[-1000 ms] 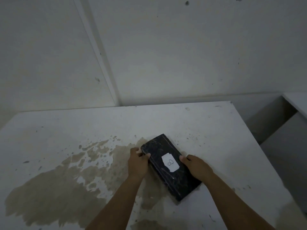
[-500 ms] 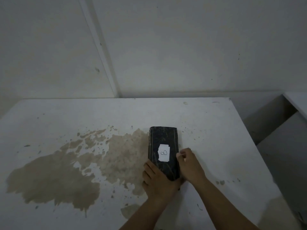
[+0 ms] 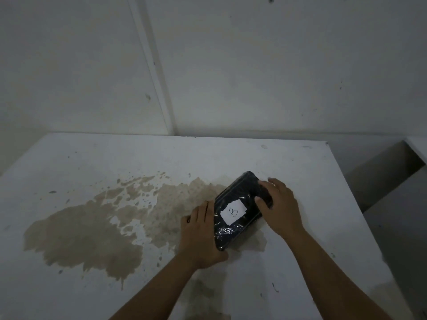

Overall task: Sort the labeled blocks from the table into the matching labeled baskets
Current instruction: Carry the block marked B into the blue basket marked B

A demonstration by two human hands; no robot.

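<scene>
Block: we see the dark wrapped block (image 3: 240, 210) lying on the white table (image 3: 92, 162), its B label (image 3: 233, 212) facing up, likely so we can read it.
Left hand (image 3: 200, 236): presses its near-left edge.
Right hand (image 3: 278, 204): grips the far end; possibly lifting.
Baskets: none in view.

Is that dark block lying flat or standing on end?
Lying flat. The block rests on the table, label facing up, between the left hand and right hand.
</scene>
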